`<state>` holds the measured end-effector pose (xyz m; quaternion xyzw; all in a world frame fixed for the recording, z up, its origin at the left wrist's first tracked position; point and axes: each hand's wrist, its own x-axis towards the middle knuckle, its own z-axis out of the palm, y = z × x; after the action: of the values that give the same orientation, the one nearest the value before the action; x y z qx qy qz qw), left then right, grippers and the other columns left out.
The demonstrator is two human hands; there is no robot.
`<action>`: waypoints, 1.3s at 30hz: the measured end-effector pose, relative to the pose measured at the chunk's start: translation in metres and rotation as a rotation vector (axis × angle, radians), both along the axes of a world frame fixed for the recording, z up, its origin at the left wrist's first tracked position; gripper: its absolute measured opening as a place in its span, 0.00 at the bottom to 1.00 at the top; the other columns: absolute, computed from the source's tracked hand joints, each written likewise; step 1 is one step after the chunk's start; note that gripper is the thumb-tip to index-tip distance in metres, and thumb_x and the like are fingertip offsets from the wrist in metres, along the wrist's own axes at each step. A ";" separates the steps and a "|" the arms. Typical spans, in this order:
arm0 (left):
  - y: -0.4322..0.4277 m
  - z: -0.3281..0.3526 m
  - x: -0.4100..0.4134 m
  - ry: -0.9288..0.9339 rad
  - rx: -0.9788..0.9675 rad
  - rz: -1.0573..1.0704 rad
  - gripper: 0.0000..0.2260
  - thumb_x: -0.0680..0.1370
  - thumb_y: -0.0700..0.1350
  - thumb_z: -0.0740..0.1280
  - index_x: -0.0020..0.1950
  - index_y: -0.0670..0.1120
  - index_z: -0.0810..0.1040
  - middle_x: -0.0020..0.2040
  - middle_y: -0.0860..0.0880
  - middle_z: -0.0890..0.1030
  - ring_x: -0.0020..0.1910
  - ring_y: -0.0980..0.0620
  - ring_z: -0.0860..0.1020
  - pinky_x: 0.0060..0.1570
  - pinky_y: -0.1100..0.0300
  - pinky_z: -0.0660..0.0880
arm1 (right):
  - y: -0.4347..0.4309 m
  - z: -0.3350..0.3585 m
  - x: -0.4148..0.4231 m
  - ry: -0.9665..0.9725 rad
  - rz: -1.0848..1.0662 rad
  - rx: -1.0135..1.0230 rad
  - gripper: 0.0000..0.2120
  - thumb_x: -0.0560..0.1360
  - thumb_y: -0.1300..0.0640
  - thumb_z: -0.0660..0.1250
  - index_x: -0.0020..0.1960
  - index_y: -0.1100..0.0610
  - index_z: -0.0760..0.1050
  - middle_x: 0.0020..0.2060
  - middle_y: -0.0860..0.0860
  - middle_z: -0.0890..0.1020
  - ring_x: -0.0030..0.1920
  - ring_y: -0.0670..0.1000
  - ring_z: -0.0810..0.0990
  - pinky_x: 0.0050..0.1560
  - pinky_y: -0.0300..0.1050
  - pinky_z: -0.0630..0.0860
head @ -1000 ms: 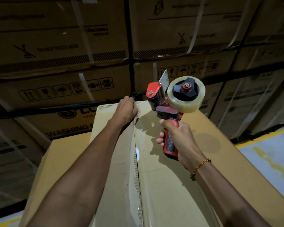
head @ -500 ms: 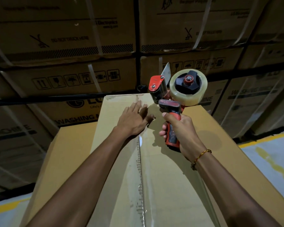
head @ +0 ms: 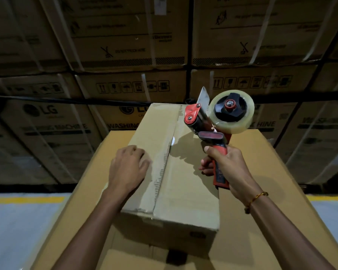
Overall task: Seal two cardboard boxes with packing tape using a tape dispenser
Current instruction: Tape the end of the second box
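Observation:
A small cardboard box (head: pixel 185 193) sits on top of a larger cardboard box (head: pixel 265 240). A strip of clear tape (head: pixel 161 172) runs along the small box's centre seam. My left hand (head: pixel 128 168) rests on the box top just left of the seam, fingers bent a little. My right hand (head: pixel 228 166) grips the red handle of the tape dispenser (head: pixel 207 123), holding it in the air above the right half of the box. Its blade points up, and the clear tape roll (head: pixel 236 129) is on its right side.
A wall of strapped washing-machine cartons (head: pixel 125 45) rises right behind the boxes. Grey floor with a yellow line (head: pixel 23 199) shows at the left and right edges.
My left hand slid from the far end of the seam back toward me, opening from a fist. The dispenser stayed lifted off the box. The view pulled back, showing the box's near edge.

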<state>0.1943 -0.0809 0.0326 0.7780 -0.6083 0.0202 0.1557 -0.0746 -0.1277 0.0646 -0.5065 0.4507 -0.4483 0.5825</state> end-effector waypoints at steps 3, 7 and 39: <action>0.050 0.000 0.000 0.031 -0.029 0.291 0.20 0.80 0.60 0.61 0.65 0.49 0.79 0.67 0.45 0.76 0.64 0.40 0.72 0.56 0.46 0.73 | 0.016 -0.003 -0.011 0.017 0.041 -0.036 0.10 0.81 0.59 0.68 0.59 0.65 0.76 0.39 0.61 0.86 0.40 0.58 0.87 0.47 0.55 0.83; 0.079 -0.010 -0.013 0.263 -0.018 0.505 0.29 0.78 0.68 0.59 0.64 0.45 0.75 0.60 0.41 0.79 0.58 0.37 0.77 0.46 0.52 0.71 | 0.034 -0.006 -0.025 0.046 0.070 -0.086 0.08 0.81 0.58 0.69 0.56 0.62 0.77 0.39 0.58 0.88 0.45 0.57 0.87 0.52 0.56 0.84; -0.015 0.055 -0.079 1.823 -0.043 -0.319 0.32 0.82 0.65 0.51 0.72 0.42 0.72 0.67 0.41 0.79 0.67 0.44 0.78 0.71 0.46 0.70 | 0.078 0.028 -0.031 0.581 -0.129 -0.237 0.06 0.79 0.52 0.68 0.48 0.54 0.76 0.36 0.55 0.81 0.28 0.51 0.80 0.26 0.46 0.77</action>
<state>0.1155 -0.0954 0.0881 0.3971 -0.3499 -0.6103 0.5894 -0.1059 -0.0499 0.0928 -0.6482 0.5739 -0.3702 0.3367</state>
